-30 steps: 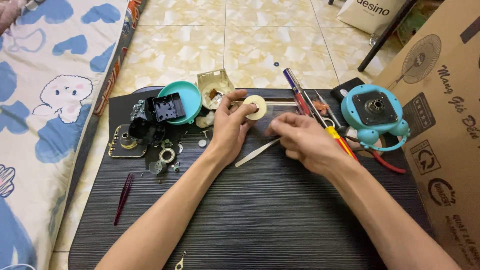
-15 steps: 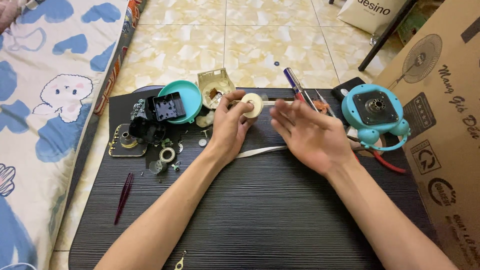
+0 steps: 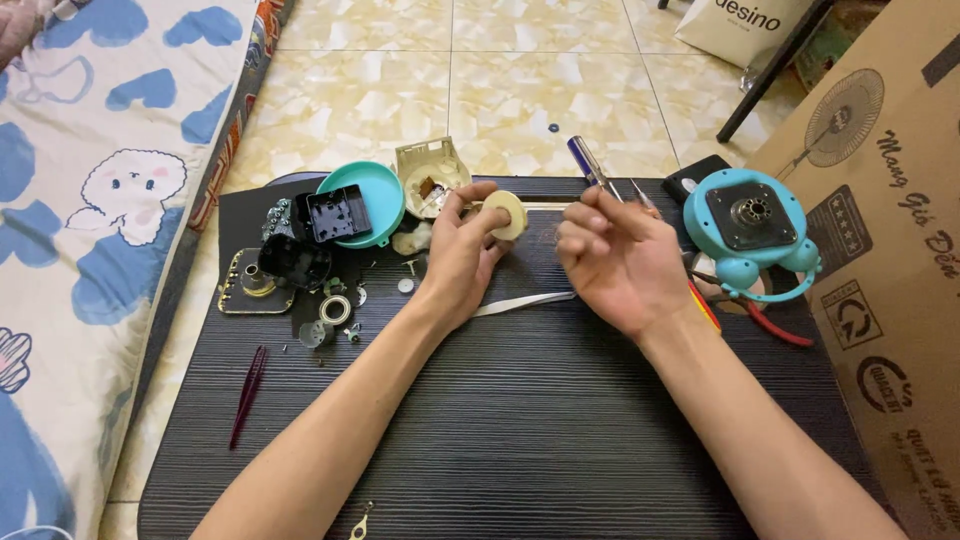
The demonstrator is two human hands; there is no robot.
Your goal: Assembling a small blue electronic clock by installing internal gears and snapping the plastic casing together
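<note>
Working over a dark ribbed table (image 3: 520, 420), both hands are seen from above. Clutter is packed along the far edge: a teal round cover (image 3: 372, 190) with a black square part (image 3: 338, 212) lying in it, a cream plastic housing (image 3: 430, 175) just behind the left hand, a black moulded part (image 3: 295, 262) beside a small brass-coloured plate (image 3: 245, 285), and loose screws and a metal ring (image 3: 335, 308) scattered in front of these. Dark red tweezers (image 3: 247, 395) lie well apart at the left edge. At the right, a teal fan motor body (image 3: 750, 225) sits next to a large cardboard box (image 3: 890, 250); red-handled pliers (image 3: 770, 325) are partly hidden behind the right wrist (jaws not visible). A white flat strip (image 3: 525, 302) lies on the table between the two wrists.

The cream disc (image 3: 507, 214) is pinched at its edge by the left hand (image 3: 460, 255), thumb and fingers closed on it, held just above the table near the housing. It is round, pale, with a small centre hole, its face turned toward the camera.

The right hand (image 3: 620, 262) is loosely curled, fingers bent inward; a blue-handled screwdriver (image 3: 590, 165) is gripped between thumb and fingers, handle pointing away. The two hands are near each other, not touching.
</note>
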